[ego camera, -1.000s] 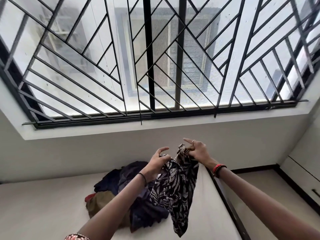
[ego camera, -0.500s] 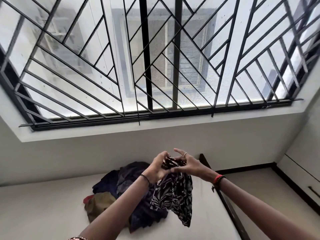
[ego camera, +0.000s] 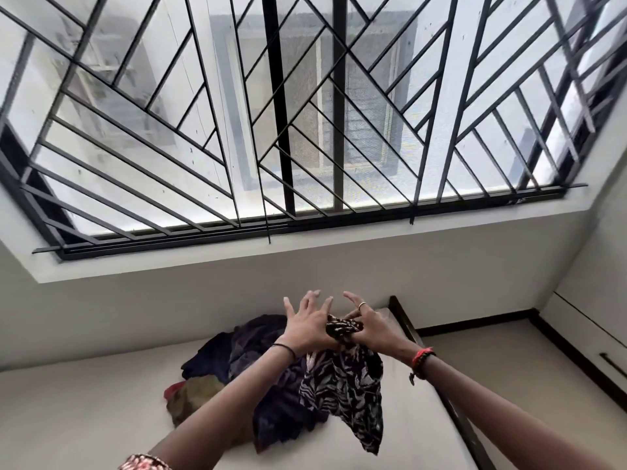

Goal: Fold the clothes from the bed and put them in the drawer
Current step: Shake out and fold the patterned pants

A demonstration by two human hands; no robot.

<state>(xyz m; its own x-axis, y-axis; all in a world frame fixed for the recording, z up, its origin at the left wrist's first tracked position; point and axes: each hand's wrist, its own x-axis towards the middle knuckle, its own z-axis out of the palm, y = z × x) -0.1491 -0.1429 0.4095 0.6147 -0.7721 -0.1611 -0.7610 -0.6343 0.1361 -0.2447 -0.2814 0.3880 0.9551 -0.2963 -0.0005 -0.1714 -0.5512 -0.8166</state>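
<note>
I see the black-and-white patterned garment (ego camera: pixel 342 385) bunched up and hanging in the air above the bed's (ego camera: pixel 84 401) right edge, pinched between both palms. My left hand (ego camera: pixel 307 329) presses it with fingers splayed; my right hand (ego camera: pixel 368 329) grips its top, ring finger raised. The pile of dark clothes (ego camera: pixel 244 368) lies behind, toward the bed's far edge.

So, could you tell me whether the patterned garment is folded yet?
Not folded: the patterned garment is bunched between the left hand and right hand, the rest hanging loose.
</note>
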